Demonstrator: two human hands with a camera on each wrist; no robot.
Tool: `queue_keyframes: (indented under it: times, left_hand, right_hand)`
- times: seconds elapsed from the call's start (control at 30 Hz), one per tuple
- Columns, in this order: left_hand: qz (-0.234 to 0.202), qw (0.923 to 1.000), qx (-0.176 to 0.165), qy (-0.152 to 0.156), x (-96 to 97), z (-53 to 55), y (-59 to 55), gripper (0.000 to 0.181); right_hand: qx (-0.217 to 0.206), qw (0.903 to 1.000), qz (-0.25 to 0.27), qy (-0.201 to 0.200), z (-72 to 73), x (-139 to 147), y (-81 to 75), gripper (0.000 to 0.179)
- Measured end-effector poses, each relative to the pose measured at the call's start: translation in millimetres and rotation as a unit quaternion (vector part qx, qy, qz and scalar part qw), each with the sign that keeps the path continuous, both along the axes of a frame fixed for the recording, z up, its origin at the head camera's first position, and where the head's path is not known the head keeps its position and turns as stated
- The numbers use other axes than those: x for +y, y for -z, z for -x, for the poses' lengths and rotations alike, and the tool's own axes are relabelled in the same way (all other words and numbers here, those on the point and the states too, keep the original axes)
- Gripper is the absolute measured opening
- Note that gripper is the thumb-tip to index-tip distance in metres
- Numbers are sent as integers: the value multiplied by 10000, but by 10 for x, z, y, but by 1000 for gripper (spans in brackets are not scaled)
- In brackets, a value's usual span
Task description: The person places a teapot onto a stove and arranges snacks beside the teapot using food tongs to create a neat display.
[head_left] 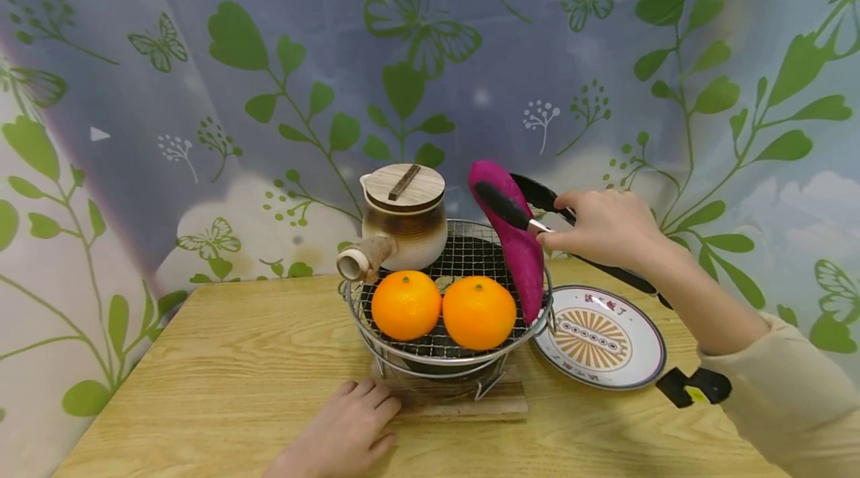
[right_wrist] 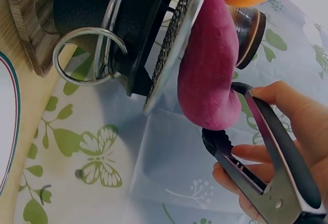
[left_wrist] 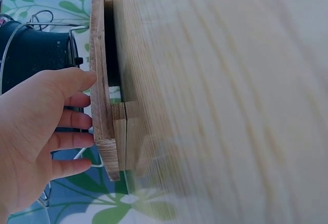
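Note:
My right hand (head_left: 608, 228) holds black-and-silver tongs (head_left: 502, 207), thumb on one arm and fingers on the other. The tongs' tips lie on either side of a purple sweet potato (head_left: 522, 258). It leans along the right side of the round wire grill rack (head_left: 470, 246), its upper end raised. In the right wrist view, the tongs' tips meet the rounded end of the sweet potato (right_wrist: 210, 70). My left hand (head_left: 346, 426) rests by the front left corner of the wooden board (head_left: 463, 409) under the stove; its fingertips touch the board's edge (left_wrist: 99, 80) in the left wrist view.
Two oranges (head_left: 406, 306) sit at the front of the rack. Behind them stands a clay teapot (head_left: 410, 239) with a wooden lid, its side handle pointing front left. A white patterned plate (head_left: 638, 358) lies on the table (head_left: 255, 358) right of the stove. A printed curtain (head_left: 302, 52) hangs behind.

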State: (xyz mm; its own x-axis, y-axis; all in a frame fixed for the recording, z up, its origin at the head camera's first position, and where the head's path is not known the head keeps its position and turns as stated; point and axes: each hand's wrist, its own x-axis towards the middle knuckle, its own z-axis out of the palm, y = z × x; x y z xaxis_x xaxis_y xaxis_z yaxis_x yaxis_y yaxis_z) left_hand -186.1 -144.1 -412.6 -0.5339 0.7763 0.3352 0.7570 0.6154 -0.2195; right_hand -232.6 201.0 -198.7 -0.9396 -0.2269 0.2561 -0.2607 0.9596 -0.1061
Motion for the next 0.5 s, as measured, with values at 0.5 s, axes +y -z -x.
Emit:
queue_keyframes:
  times: [0.5]
  left_hand:
    - [-136, 9998, 146, 22, 4, 6, 15, 22]
  right_hand:
    - [198, 9997, -37, -108, 64, -101, 108, 57]
